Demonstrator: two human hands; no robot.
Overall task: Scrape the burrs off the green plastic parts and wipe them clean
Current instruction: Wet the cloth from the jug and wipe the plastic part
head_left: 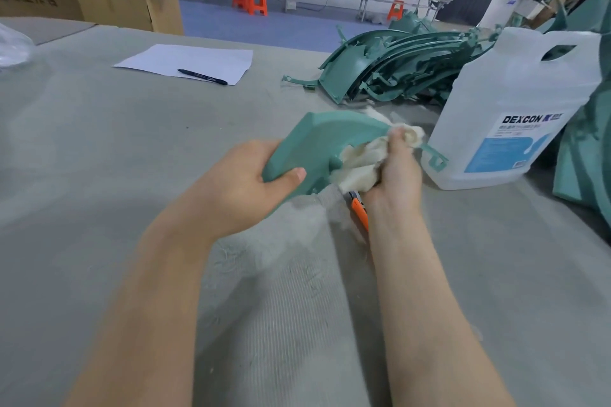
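The green plastic part point(317, 142) is held up just above the grey worktop point(99, 158), between the two hands. The left hand point(244, 182) grips its near end, thumb curled over the smooth outer face and the other fingers hidden beneath. The right hand point(393, 175) has its fingers closed round a bunched cream cloth point(360, 162), pressing it against the part's inner edge, and an orange utility knife point(360, 211) shows below the same palm, apparently tucked into that grip as well. The part looks like a thin, curved moulded shell: probably light and fairly stiff along the broad face, with some flex. Its slim tab point(436, 158), sticking out past the cloth, looks easy to snap, so the broad near end is the sound place to hold. The glossy surface may turn slippery if wetted from the jug point(515, 116) standing just beside it. More green parts point(390, 66) lie heaped farther back.
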